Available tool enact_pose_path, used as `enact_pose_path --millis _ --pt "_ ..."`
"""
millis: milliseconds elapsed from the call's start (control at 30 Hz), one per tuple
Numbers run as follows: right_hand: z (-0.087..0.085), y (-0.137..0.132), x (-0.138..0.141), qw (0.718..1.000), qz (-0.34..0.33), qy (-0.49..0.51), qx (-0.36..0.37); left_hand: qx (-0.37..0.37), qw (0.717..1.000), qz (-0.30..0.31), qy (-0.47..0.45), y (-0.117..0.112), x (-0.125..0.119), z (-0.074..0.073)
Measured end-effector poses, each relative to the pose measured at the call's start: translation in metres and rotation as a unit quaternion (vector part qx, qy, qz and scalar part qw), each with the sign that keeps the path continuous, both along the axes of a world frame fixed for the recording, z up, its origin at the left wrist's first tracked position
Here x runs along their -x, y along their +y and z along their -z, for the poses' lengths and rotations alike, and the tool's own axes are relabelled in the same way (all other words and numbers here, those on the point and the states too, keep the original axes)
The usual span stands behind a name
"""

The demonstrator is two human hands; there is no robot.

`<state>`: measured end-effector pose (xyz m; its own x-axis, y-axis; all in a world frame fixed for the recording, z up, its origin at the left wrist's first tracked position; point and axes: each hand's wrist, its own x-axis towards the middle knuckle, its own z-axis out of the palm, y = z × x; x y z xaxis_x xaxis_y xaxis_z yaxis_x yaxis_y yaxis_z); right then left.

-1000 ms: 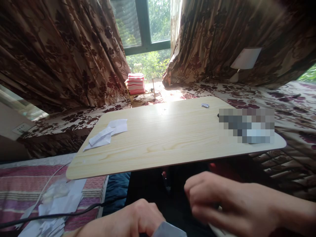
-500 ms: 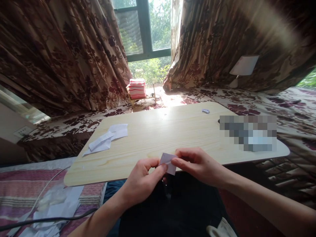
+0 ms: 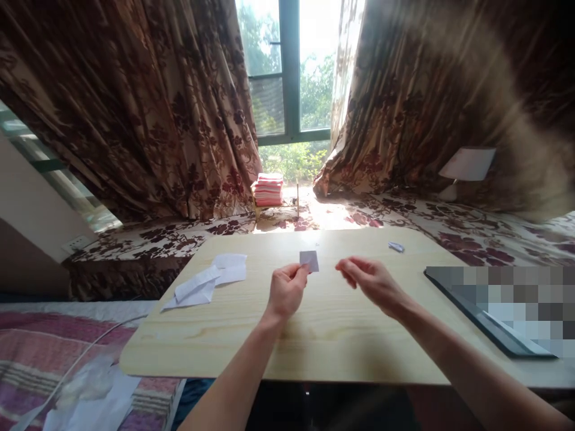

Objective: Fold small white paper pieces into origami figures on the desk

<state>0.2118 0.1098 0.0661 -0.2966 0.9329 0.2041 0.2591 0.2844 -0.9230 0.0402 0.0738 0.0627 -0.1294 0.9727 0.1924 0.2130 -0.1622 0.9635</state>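
A small folded square of white paper (image 3: 311, 260), shaded grey, stands upright above the table. My left hand (image 3: 287, 288) pinches its lower edge between thumb and fingers. To the right of it, apart from the paper, my right hand (image 3: 369, 281) hovers over the table with its fingers loosely bent and nothing visible in them. Creased white paper pieces (image 3: 197, 287) lie on the left part of the light wooden table (image 3: 215, 341). A small folded paper piece (image 3: 396, 246) rests near the far right edge.
A dark-edged flat object (image 3: 476, 320), mostly blurred out, lies at the table's right. Beyond the table are a rack with folded pink cloths (image 3: 268, 189) and a lamp (image 3: 467, 164). Loose papers (image 3: 96, 401) and a cable (image 3: 83, 353) lie on the bed at left.
Both hands have moved forward over the table, away from my lap. My right hand has let go of the folded paper, which stays in my left hand. The view has tilted up.
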Motion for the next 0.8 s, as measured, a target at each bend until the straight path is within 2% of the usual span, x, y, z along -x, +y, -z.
enact_pose_path --millis 67,200,300,400,600,700,800 --pt "-0.004 0.010 0.012 0.999 -0.032 -0.016 -0.001 -0.009 1.000 0.014 -0.002 0.016 -0.002 -0.004" --pt "-0.008 0.027 0.027 0.999 -0.028 -0.037 -0.002 -0.003 1.000 0.025 0.004 0.033 0.004 -0.015" --pt "-0.008 0.040 0.027 0.995 -0.094 -0.028 0.027 0.022 0.998 0.064 0.017 0.040 0.014 -0.017" --pt "-0.005 0.048 0.026 0.987 -0.156 -0.016 0.034 0.056 0.990 0.130 0.022 0.048 0.022 -0.013" --pt "0.020 0.047 0.032 0.988 -0.149 -0.034 -0.005 0.107 0.968 0.226 0.018 0.055 0.032 0.000" --pt "0.032 0.047 0.034 0.986 -0.157 -0.053 0.000 0.146 0.960 0.240 0.007 0.054 0.039 0.008" --pt "0.035 0.052 0.030 0.990 -0.126 -0.068 0.006 0.196 0.957 0.214 0.008 0.054 0.049 0.013"
